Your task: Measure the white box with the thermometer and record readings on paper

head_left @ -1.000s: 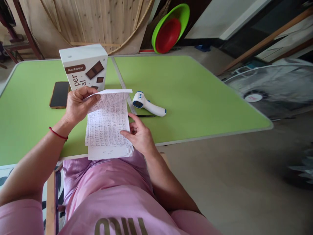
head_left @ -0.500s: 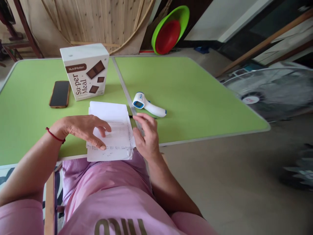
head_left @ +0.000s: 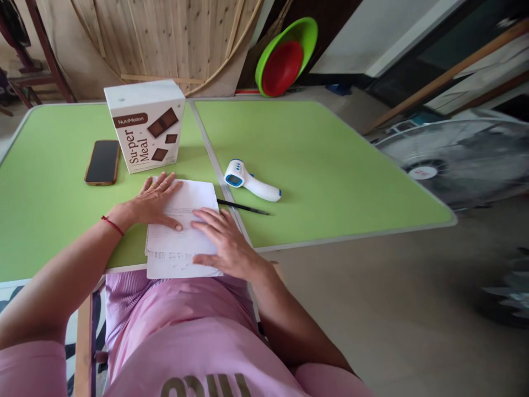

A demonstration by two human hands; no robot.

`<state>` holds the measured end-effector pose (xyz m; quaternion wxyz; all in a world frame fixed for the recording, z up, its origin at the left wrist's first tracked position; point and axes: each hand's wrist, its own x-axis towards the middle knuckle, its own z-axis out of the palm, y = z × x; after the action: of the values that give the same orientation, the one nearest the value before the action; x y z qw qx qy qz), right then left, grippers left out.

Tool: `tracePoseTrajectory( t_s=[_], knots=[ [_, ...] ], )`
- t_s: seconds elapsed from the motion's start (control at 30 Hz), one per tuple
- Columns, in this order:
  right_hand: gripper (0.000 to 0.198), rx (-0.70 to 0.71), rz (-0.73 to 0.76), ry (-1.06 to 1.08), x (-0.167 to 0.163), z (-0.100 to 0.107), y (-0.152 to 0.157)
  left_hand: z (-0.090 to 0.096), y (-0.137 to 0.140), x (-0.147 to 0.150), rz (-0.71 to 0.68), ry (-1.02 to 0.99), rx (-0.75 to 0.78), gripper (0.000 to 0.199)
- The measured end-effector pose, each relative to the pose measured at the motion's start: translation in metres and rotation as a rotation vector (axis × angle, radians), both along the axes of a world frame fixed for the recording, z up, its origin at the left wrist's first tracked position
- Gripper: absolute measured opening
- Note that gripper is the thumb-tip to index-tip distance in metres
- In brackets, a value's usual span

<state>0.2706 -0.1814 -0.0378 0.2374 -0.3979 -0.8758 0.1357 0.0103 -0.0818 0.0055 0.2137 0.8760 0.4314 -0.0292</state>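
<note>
Box [head_left: 144, 132] toward far edge of table [head_left: 339, 176]: you read "NutriMotion" [head_left: 130, 120], "Su-per Meal" [head_left: 138, 148] (set sideways). Your papers [head_left: 165, 240], near edge: writing [head_left: 162, 255] too small.

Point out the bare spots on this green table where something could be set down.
The largest is the green table right of the white thermometer and pen, out to its right edge. Another lies left of the phone. Crowded: the near middle, where the left hand and right hand lie on the papers, in front of the box.
</note>
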Motion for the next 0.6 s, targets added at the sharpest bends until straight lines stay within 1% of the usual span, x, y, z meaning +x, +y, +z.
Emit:
tracePoseTrajectory(
  t_s=[0.07, 0.13, 0.2, 0.27, 0.3, 0.33, 0.43, 0.47, 0.5, 0.6],
  knots=[
    [0.052, 0.030, -0.138, 0.035, 0.009, -0.002, 0.011, 0.004, -0.005, 0.002, -0.011, 0.057, -0.024, 0.131],
    [0.044, 0.060, -0.341, 0.035, 0.020, -0.004, 0.024, 0.009, -0.009, 0.005, -0.015, 0.100, -0.045, 0.130],
    [0.038, 0.058, -0.471, 0.005, 0.030, -0.006, 0.035, 0.011, -0.011, 0.006, -0.012, 0.124, -0.056, 0.131],
    [0.032, 0.043, -0.506, -0.008, 0.038, -0.007, 0.042, 0.012, -0.009, 0.003, -0.010, 0.112, -0.057, 0.129],
    [0.029, 0.040, -0.507, -0.004, 0.041, -0.007, 0.044, 0.011, -0.007, 0.000, -0.005, 0.085, -0.053, 0.123],
    [0.027, 0.041, -0.507, 0.001, 0.043, -0.007, 0.045, 0.011, -0.003, -0.004, 0.006, 0.046, -0.044, 0.114],
    [0.026, 0.044, -0.521, -0.003, 0.047, -0.007, 0.047, 0.007, 0.010, -0.023, 0.043, -0.101, 0.026, 0.076],
    [0.025, 0.043, -0.537, -0.005, 0.048, -0.007, 0.049, 0.006, 0.015, -0.029, 0.041, -0.136, 0.058, 0.070],
    [0.025, 0.042, -0.562, -0.001, 0.049, -0.007, 0.050, 0.005, 0.018, -0.034, 0.033, -0.155, 0.081, 0.070],
    [0.023, 0.043, -0.648, 0.092, 0.052, -0.005, 0.051, 0.005, 0.023, -0.043, -0.025, -0.150, 0.094, 0.081]
  ],
)
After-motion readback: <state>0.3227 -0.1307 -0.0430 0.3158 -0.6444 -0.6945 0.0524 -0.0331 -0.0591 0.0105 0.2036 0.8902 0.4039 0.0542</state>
